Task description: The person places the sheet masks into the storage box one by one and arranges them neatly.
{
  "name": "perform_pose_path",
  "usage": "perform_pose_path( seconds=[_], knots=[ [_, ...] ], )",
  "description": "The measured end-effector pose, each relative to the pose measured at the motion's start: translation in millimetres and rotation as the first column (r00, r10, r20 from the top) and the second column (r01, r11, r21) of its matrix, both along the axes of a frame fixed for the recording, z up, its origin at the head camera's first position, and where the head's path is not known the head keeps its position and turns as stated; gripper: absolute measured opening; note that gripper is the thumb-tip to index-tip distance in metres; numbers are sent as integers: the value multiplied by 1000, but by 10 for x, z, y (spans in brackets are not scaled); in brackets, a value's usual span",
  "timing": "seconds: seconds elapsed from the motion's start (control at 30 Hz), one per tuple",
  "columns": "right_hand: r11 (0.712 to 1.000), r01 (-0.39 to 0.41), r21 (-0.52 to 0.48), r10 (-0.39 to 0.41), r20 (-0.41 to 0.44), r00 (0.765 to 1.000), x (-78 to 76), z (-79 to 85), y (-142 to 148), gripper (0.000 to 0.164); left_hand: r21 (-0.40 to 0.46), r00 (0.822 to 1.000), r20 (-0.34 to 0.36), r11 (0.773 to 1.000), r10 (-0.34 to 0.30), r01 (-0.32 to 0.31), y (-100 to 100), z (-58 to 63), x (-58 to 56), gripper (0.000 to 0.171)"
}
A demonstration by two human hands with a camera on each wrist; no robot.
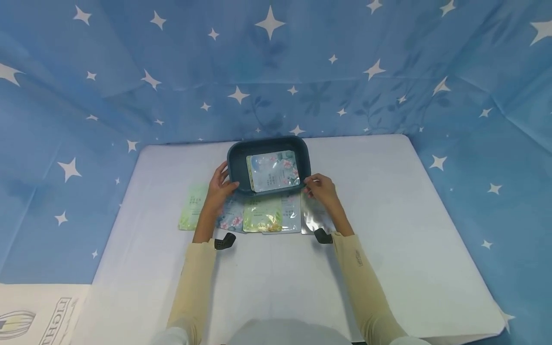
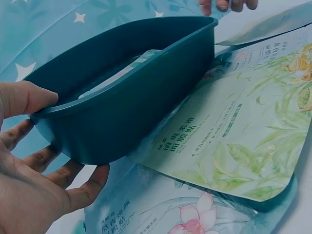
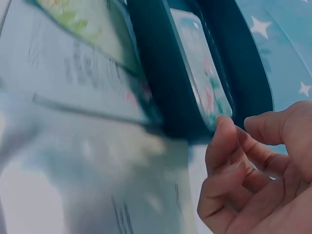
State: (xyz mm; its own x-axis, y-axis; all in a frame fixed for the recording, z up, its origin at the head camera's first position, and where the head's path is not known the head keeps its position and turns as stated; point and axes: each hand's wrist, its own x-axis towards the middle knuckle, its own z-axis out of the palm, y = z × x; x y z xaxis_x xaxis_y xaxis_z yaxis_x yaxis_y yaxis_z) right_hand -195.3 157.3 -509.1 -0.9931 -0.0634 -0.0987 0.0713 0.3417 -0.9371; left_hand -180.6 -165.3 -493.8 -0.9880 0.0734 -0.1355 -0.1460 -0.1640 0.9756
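A dark teal plastic basin (image 1: 268, 193) is tilted over a row of face mask packets. My left hand (image 1: 219, 192) grips its left end, thumb over the rim and fingers under the outer wall, as the left wrist view shows. Inside the basin lie stacked face mask packets (image 1: 274, 171), the top one pale blue with pink flowers. My right hand (image 1: 322, 190) is at the near right corner, fingers loosely bent; in the right wrist view its fingertips (image 3: 224, 122) overlap the corner, with a gap between thumb and forefinger.
Under and before the basin lie a green packet (image 1: 261, 218), blue flowered packets (image 1: 231, 214) and a silvery packet (image 1: 316, 218). Another green packet (image 1: 191, 211) lies left of the left wrist. The white table (image 1: 388, 230) ends at a blue starry curtain (image 1: 276, 72).
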Motion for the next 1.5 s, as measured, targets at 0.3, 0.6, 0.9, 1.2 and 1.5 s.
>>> perform_pose_path(
  seconds=[0.3, 0.6, 0.9, 1.2, 1.5],
  knots=[
    [938, 118, 325, -116, -27, 993, 161, -152, 227, 28, -1, 1000, -21, 1000, 20, -20, -52, -249, -11, 77],
    [889, 154, 431, -115, -116, 987, 232, -292, 318, 25, 9, 998, -62, 1000, 21, -21, -33, -246, -111, 77],
    [815, 253, 521, -218, -129, 967, 369, -378, 341, 51, 36, 999, -53, 999, 3, -1, -3, -93, -51, 78],
    [704, 223, 674, -284, -21, 959, 429, -292, 194, 79, 47, 998, -63, 999, 10, -7, -8, -146, -46, 77],
    [679, 210, 703, -310, 16, 951, 405, -251, 183, 81, 56, 998, -56, 998, 2, 1, -42, -206, -97, 78]
  ],
)
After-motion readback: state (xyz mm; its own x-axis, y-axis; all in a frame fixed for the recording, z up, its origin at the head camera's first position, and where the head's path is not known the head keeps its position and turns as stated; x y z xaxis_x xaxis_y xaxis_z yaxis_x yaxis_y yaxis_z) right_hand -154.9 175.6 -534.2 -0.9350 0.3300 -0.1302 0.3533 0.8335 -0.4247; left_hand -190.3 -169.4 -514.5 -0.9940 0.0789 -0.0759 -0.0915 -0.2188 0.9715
